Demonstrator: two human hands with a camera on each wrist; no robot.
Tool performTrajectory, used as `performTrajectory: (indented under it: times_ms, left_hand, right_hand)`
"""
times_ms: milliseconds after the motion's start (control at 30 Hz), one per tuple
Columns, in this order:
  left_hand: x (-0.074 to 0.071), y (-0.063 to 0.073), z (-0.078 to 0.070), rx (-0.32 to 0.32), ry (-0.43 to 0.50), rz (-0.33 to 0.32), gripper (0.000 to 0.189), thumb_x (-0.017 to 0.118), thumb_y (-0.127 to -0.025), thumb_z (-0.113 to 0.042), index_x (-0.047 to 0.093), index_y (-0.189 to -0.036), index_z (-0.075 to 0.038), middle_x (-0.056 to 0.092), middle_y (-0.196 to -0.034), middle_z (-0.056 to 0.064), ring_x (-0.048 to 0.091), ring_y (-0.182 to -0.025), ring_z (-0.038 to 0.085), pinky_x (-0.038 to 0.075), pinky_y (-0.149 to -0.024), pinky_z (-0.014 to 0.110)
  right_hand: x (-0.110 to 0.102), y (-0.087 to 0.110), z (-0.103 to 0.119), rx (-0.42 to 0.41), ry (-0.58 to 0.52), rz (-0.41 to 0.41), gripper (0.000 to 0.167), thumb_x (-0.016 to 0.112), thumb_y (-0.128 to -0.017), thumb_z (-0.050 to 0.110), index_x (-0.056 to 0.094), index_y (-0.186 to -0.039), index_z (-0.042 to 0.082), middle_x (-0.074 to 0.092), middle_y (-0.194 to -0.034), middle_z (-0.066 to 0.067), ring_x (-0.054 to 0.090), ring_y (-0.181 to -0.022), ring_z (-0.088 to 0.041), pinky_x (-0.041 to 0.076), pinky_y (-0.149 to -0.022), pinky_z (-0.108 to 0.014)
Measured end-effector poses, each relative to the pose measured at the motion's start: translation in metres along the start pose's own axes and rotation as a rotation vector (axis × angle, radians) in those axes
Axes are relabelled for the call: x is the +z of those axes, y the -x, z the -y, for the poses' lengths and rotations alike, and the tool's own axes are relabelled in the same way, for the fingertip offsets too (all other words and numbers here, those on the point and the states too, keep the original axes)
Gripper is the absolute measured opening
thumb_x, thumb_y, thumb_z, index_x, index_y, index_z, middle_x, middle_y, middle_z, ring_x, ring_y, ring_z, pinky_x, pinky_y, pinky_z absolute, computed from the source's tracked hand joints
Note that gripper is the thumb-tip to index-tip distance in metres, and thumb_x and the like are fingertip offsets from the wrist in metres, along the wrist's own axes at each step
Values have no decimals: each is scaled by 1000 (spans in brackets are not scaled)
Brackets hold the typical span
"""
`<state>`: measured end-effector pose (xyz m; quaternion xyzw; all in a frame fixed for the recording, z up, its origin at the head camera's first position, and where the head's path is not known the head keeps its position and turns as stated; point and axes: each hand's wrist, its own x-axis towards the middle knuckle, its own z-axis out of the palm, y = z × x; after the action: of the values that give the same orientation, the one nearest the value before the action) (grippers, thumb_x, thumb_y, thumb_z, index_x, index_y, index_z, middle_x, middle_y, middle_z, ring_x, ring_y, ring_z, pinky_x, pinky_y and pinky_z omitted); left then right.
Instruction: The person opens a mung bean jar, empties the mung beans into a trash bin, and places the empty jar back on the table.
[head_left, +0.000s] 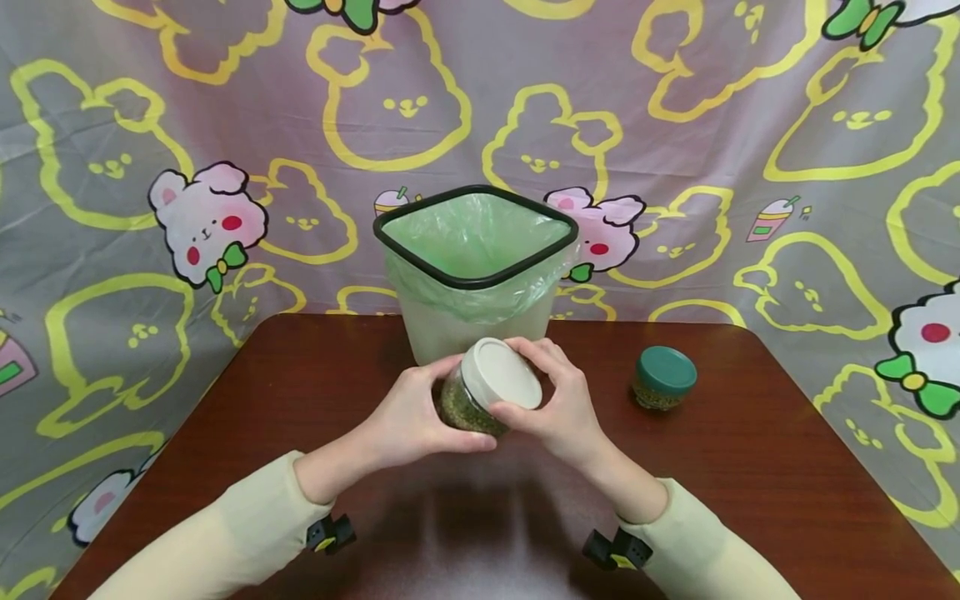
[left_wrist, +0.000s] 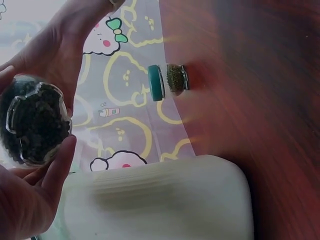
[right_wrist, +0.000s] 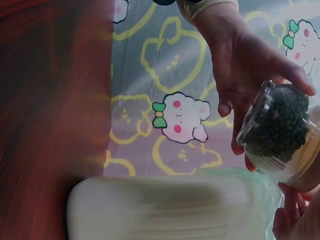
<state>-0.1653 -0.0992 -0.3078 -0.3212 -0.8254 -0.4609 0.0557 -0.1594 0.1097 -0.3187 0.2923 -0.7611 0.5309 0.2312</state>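
A clear jar [head_left: 467,407] of small green beans, topped by a cream lid [head_left: 508,373], is held above the table and tilted with its lid towards the right. My left hand [head_left: 408,417] grips the jar's glass body, thumb on the near side. The right hand [head_left: 564,407] has its fingers and thumb around the edge of the lid, which sits on the jar. The jar's base faces the camera in the left wrist view, and the dark green beans [right_wrist: 280,125] show through the glass in the right wrist view.
Behind the hands stands a cream bin [head_left: 480,321] with a black rim [head_left: 480,283] and a green bag liner [head_left: 457,233]. A second, smaller jar with a teal lid [head_left: 666,371] stands on the brown table [head_left: 750,467] to the right. A patterned curtain [head_left: 420,92] surrounds the table.
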Motion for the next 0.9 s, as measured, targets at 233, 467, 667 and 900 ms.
performTrajectory:
  times_ms: [233,467,667,900]
  left_hand:
    - [-5,-3,2,34,57,80,75,92,-63,-27,58,-127,-6,66,-107,-2,61,-93,13,51,-79,31]
    - [-7,-6,6,50,115,150,69,90,-66,-23,59,-125,-4,66,-105,-1,61,-93,14,51,-79,31]
    - [-3,-3,1,27,109,92,69,89,-67,-23,57,-126,-5,66,-106,0,61,-93,14,51,-79,31]
    - [-1,-2,-6,40,-19,-53,74,91,-63,-27,58,-127,-8,66,-106,-2,61,-90,11,52,-76,32]
  right_hand:
    - [-4,-1,-3,-35,-28,35,78,73,-75,62,62,-124,2,60,-104,-5,52,-95,-20,44,-72,-28]
    - [-7,-3,-6,-89,-46,89,78,72,-76,62,60,-126,3,58,-108,-4,52,-97,-20,45,-75,-27]
    - [-13,-3,-2,-47,-11,118,75,70,-80,61,59,-129,6,58,-112,-2,52,-99,-20,46,-75,-29]
    - [-11,-1,6,44,8,43,75,72,-80,57,58,-132,5,60,-112,-4,53,-98,-19,45,-77,-29]
